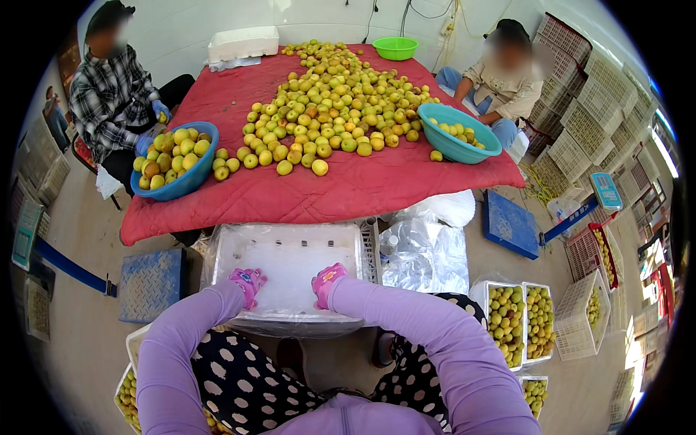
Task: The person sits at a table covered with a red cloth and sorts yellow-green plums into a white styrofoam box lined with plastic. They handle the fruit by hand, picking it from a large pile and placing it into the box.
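Observation:
A white foam box, lined with clear plastic film, stands in front of me below the table's edge. Inside its left part is my left hand in a pink patterned glove, fingers apart on or near the lining. My right hand, gloved alike, is inside the right part; its fingers are partly hidden, and I see nothing held in it. Beyond the box, a heap of yellow-green round fruit lies on a red quilted cover.
A blue basin of fruit sits at the table's left corner, a turquoise basin at the right. Two co-workers sit beside the table. Platform scales flank the box. Fruit-filled foam boxes stand on the floor at right.

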The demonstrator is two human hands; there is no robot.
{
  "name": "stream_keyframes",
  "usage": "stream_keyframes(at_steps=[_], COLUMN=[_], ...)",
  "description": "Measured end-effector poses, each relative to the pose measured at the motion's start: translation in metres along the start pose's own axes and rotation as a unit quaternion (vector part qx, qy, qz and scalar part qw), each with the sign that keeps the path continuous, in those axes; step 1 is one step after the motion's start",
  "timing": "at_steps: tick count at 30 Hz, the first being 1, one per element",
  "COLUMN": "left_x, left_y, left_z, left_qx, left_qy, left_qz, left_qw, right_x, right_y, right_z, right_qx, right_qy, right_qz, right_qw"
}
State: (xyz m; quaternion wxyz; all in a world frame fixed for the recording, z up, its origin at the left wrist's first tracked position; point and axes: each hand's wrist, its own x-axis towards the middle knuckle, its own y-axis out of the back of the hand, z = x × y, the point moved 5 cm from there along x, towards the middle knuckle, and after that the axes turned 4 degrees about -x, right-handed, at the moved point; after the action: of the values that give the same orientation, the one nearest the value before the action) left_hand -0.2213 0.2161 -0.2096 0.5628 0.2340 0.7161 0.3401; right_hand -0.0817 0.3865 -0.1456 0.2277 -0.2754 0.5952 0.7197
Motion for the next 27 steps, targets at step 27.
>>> stream_keyframes(at_steps=[27], left_x=[-0.155], left_y=[0.191], left_z=[0.103], left_qx=[-0.062], left_qy=[-0.100], left_qz=[0.436], left_qw=[0.892], right_x=[-0.130], right_y=[0.071], right_z=[0.110], right_qx=[0.166], right_qy=[-0.155], right_qz=[0.426], right_qw=[0.876])
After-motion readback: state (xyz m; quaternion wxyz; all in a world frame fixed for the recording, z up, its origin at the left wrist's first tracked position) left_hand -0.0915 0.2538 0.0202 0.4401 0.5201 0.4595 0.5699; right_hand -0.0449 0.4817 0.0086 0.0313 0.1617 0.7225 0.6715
